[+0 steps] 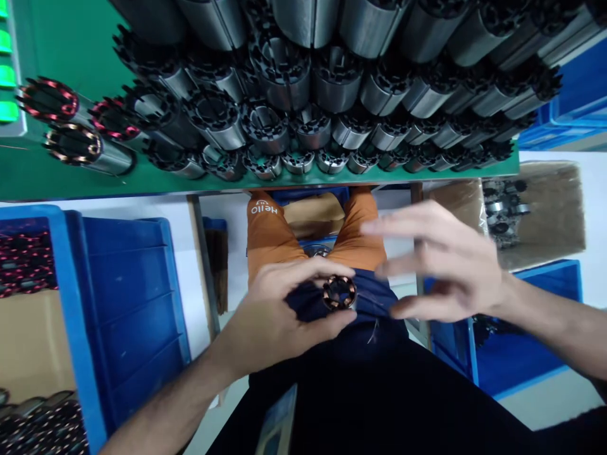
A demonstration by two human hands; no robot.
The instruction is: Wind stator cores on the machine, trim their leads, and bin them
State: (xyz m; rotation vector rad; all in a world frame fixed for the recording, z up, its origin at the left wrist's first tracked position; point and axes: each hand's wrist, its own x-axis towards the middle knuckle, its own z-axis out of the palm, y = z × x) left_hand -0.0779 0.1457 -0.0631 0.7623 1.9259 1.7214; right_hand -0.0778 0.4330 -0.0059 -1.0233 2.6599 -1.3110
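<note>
Between the thumb and fingers of my left hand point(289, 309) is a small motor stator point(339, 292), a ring with copper windings showing around its black slotted end. It is held over my lap, its open end facing up toward me. To its right hovers my right hand point(441, 262), fingers spread apart and slightly blurred, touching nothing. Beyond both hands, several rows of steel stators point(265, 126) with black slotted ends stand on the green bench point(190, 186). A copper-wound stator point(88, 148) and two with red windings point(50, 101) lie at the bench's left.
A blue crate point(128, 309) at left holds wound stators with cardboard between layers. On the right are a cardboard box point(545, 208) with metal parts and a blue bin point(521, 360) with dark pieces. The bench's front edge runs just beyond my knees.
</note>
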